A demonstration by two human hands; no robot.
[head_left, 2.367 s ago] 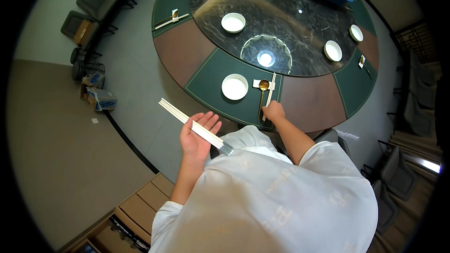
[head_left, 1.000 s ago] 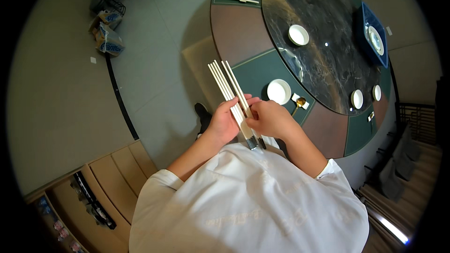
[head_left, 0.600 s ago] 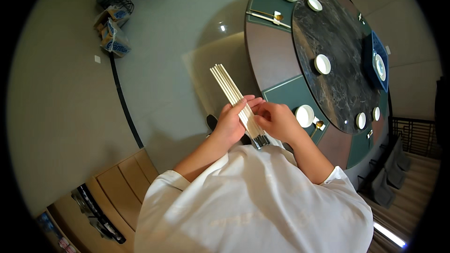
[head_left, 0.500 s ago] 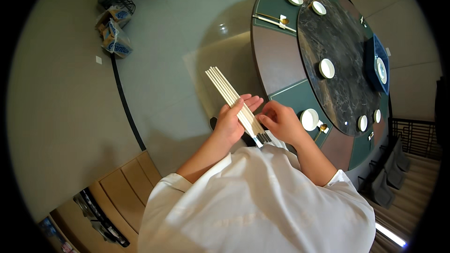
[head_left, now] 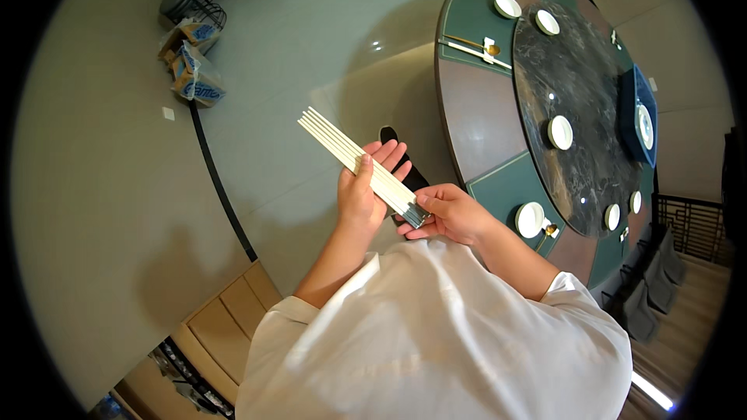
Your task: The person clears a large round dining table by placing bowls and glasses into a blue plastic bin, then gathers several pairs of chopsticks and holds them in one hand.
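Note:
A bundle of several cream chopsticks [head_left: 342,141] with dark grey ends lies aslant in front of my body. My left hand [head_left: 364,187] is under it, palm up, with the thumb pressed over the sticks and the other fingers stretched out beyond them. At the dark ends, my right hand [head_left: 450,216] grips the bundle, thumb on top and fingers beneath. Closest to that hand is a white bowl [head_left: 530,220] on a green placemat, with a gold spoon [head_left: 551,229] on a white rest beside it.
The round table [head_left: 476,113] stands at the right, with a dark marble turntable [head_left: 580,85] carrying white bowls and a blue bin [head_left: 634,136]. Place settings with chopsticks [head_left: 476,53] line its edge. A tan bench [head_left: 226,319] sits lower left; wrapped boxes [head_left: 194,74] and stools are far left.
The bundle has shifted left and tilted flatter. My right hand has moved from beside the sticks onto their dark ends. The table appears farther right, and a dark shoe shows below the hands.

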